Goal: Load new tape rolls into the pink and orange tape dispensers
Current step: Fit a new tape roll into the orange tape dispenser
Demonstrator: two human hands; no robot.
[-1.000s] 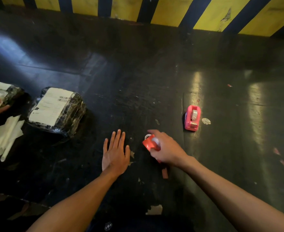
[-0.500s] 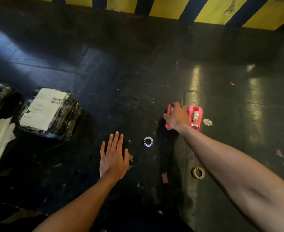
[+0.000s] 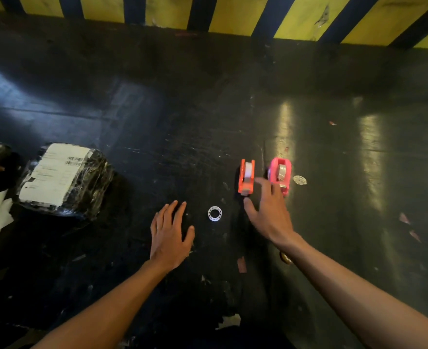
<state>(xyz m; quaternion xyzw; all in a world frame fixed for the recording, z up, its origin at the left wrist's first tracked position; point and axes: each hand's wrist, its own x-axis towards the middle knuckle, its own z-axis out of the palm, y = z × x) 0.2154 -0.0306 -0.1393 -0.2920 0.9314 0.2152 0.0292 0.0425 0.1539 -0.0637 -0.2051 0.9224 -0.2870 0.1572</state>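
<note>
A: Low centre, the left hand (image 3: 169,239) lies flat on the dark bench (image 3: 208,127), fingers spread, holding nothing.

B: And the right hand (image 3: 269,212)?

A: Released too, fingers loose, just below the dispensers. A white ring (image 3: 214,213) sits between the hands.

B: Further up?

A: Orange dispenser (image 3: 246,176) and pink dispenser (image 3: 280,175) stand side by side, right of centre, each with tape.
</note>
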